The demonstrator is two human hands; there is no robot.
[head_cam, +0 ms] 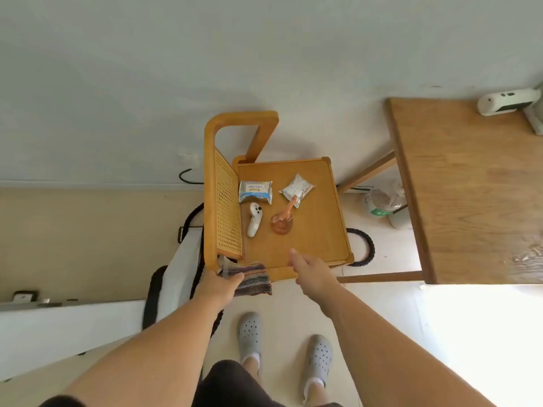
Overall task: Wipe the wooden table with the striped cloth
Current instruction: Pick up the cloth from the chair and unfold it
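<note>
A small wooden table (320, 230) with a raised rim stands in front of me. The striped cloth (252, 279) hangs over its near left corner. My left hand (219, 284) grips the cloth at that corner. My right hand (308, 270) hovers open over the table's near edge, fingers apart and holding nothing. On the table lie a white controller (254, 219), a wet-wipes pack (255, 191), a silver pouch (296, 188) and an orange glass bottle (281, 223).
A cane-panelled wooden frame (226, 210) rises on the table's left side. A larger wooden table (470, 183) stands to the right. Black cords (364, 251) and a white bag (179, 277) lie around the small table. My feet in grey clogs are below.
</note>
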